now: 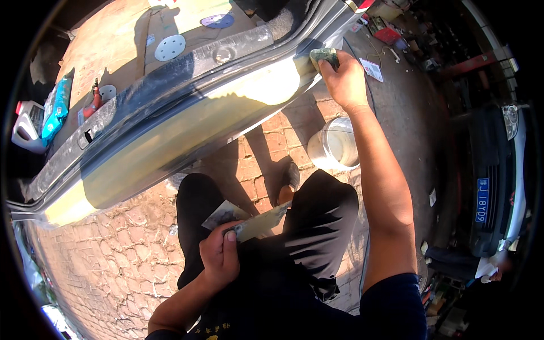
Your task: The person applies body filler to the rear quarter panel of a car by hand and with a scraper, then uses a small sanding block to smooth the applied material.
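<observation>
My left hand (221, 252) is closed over my lap, its thumb pressed on a pale putty spreader (263, 222) smeared along its surface. A second flat plate (225, 214), greyer, sticks out beside it in the same grip. At the far right end of a long car body panel (153, 139), my right hand (345, 82) is closed on a small greenish flat piece (324, 55) with dark smears. That piece is held against or very close to the panel's edge; I cannot tell which. Yellowish coating covers much of the panel.
A white bucket (335, 144) stands on the brick paving by my right knee. Sanding discs (170, 47) lie on the board beyond the panel, near a red tool (93, 102), a blue packet (56, 110) and a white jug (28, 127). Another car (493, 181) and a person (493, 269) are at right.
</observation>
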The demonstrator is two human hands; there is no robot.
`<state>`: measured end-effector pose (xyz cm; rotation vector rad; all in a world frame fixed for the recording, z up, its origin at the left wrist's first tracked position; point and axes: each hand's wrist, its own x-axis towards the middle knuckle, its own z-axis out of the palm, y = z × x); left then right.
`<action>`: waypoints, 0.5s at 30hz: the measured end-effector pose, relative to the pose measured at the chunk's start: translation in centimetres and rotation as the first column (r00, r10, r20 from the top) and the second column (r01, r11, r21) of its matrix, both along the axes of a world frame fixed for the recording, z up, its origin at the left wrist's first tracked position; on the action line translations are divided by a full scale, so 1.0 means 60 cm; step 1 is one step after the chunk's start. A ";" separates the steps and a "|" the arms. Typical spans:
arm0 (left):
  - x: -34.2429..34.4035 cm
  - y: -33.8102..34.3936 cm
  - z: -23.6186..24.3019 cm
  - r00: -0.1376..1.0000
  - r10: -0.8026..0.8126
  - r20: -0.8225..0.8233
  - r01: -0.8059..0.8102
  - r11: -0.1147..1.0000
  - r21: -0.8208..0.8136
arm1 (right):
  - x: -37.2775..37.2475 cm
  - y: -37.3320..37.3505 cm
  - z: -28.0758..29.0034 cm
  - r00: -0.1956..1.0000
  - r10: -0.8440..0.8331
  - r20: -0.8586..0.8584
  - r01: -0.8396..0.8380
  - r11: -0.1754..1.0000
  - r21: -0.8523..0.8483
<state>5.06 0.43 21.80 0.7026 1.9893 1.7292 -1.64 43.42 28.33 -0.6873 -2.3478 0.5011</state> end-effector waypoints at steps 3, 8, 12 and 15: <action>0.002 -0.001 0.001 1.000 -0.003 0.004 0.003 1.000 0.006 | 0.003 0.002 -0.013 0.998 0.060 -0.031 -0.055 0.986 0.161; 0.005 0.002 0.006 0.999 0.018 -0.035 -0.017 1.000 0.025 | 0.020 -0.008 -0.026 0.951 0.236 0.197 -0.215 0.969 -0.124; 0.002 0.010 0.015 0.998 0.012 -0.054 -0.012 1.000 0.007 | 0.021 -0.020 -0.030 0.989 -0.031 -0.147 0.012 0.992 -0.129; -0.003 0.021 0.023 0.999 0.049 -0.021 -0.048 0.999 0.025 | 0.031 -0.052 -0.043 0.992 0.119 0.033 -0.114 0.988 -0.108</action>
